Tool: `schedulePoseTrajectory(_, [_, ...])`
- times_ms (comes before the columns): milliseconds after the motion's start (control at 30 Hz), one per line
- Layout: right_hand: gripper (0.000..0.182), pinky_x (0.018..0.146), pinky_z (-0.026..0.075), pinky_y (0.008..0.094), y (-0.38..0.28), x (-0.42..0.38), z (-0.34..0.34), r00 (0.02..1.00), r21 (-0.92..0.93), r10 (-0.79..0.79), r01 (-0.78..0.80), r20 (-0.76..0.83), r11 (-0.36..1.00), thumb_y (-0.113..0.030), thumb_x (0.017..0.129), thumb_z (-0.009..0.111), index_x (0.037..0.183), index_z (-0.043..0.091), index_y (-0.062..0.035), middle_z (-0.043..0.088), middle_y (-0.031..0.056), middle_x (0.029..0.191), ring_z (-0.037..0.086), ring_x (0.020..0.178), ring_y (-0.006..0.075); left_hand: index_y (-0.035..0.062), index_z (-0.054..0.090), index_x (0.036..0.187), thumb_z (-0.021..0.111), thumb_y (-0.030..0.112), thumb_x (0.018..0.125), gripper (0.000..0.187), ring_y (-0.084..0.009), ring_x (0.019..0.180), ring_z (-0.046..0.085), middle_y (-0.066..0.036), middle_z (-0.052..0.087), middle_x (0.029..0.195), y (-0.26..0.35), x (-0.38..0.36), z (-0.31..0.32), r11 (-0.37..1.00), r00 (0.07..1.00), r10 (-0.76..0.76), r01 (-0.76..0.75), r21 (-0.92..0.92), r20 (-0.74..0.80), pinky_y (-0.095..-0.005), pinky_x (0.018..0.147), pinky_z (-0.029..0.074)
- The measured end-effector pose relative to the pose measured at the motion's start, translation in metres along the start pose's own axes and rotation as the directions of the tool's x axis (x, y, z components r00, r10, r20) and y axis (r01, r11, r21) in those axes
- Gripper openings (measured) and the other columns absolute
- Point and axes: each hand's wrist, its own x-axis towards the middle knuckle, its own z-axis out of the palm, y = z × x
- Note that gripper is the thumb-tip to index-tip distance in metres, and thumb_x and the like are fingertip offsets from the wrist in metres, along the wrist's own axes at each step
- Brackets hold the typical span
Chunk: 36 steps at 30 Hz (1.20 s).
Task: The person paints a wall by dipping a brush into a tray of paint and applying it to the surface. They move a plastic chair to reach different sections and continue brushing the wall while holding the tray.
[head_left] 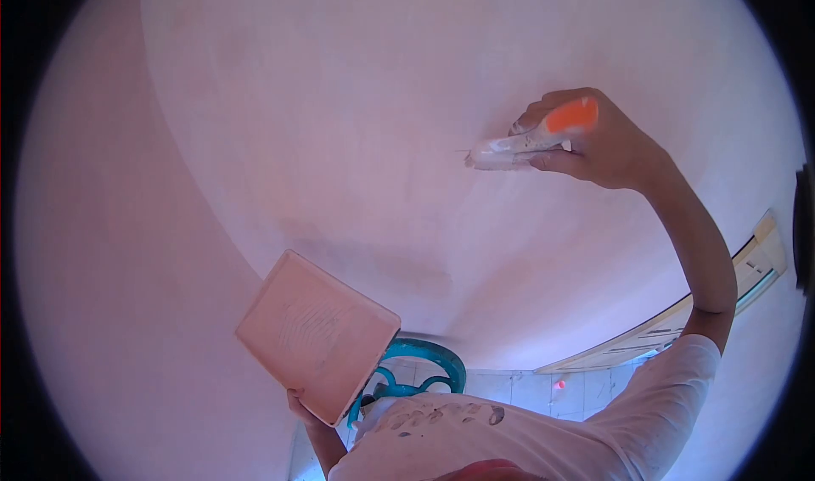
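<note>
My right hand (594, 141) is raised to the pale pinkish wall at the upper right. Its fingers are closed around a paint-smeared paintbrush (507, 150) with an orange handle end. The white working end points left and lies at or very near the wall; exact contact is hard to make out. Low on the left, my left hand (299, 403) grips the lower edge of a rectangular paint tray (318, 332). The tray is held tilted, its inside coated in pale pinkish paint with ridges in the middle. Most of the left fingers are hidden beneath it.
A teal plastic chair (437, 358) stands against the wall beside the tray. Light floor tiles (526, 389) show below, with a small pink-red object (559, 385) on them. A pale framed door or window (754, 264) is at the right. Another wall (102, 252) meets this one at left.
</note>
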Motion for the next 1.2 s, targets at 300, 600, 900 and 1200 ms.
schedulePoseTrajectory(300, [0.019,0.060,0.047,0.0330,0.039,0.038,-0.057,0.929,-0.427,-0.045,-0.125,-0.367,0.895,-0.022,0.086,0.072,0.093,0.065,-0.0056,0.064,0.0067,0.078,0.060,0.066,0.0213,0.0004,0.049,0.130,0.046,0.028,0.078,0.059,-0.0356,0.118,0.052,-0.018,0.056,0.126,0.000,0.003,-0.003,0.998,0.998,0.009,-0.005,0.061,-0.068,-0.0470,0.098,0.045])
schedulePoseTrajectory(600, [0.019,0.084,0.052,0.0368,0.001,-0.002,-0.005,0.961,0.157,0.256,-0.270,0.099,0.950,-0.021,0.086,0.069,0.099,0.068,-0.0082,0.070,0.0086,0.100,0.065,0.092,0.0254,0.0013,0.048,0.132,0.046,0.028,0.077,0.061,-0.0365,0.118,0.053,-0.018,0.055,0.128,0.009,-0.005,0.037,1.000,1.000,-0.001,0.000,-0.028,-0.016,-0.0477,0.099,0.046])
schedulePoseTrajectory(900, [0.017,0.059,0.044,0.0349,0.008,0.047,-0.061,0.882,-0.454,-0.106,-0.130,-0.460,0.882,-0.019,0.082,0.072,0.086,0.062,-0.0059,0.060,0.0065,0.074,0.056,0.064,0.0229,0.0014,0.048,0.134,0.048,0.029,0.075,0.065,-0.0366,0.120,0.052,-0.018,0.055,0.130,0.003,0.013,-0.005,1.000,0.999,-0.023,0.023,-0.002,-0.042,-0.0476,0.100,0.046])
schedulePoseTrajectory(1200, [0.035,0.083,0.054,0.0349,0.006,0.003,0.009,0.990,-0.160,-0.138,0.132,-0.026,0.978,-0.009,0.074,0.077,0.108,0.068,-0.0043,0.069,0.0093,0.097,0.066,0.088,0.0251,0.0012,0.044,0.137,0.047,0.029,0.074,0.069,-0.0383,0.122,0.051,-0.019,0.053,0.132,0.004,0.007,0.016,0.999,1.000,-0.029,0.028,-0.029,-0.004,-0.0481,0.102,0.045])
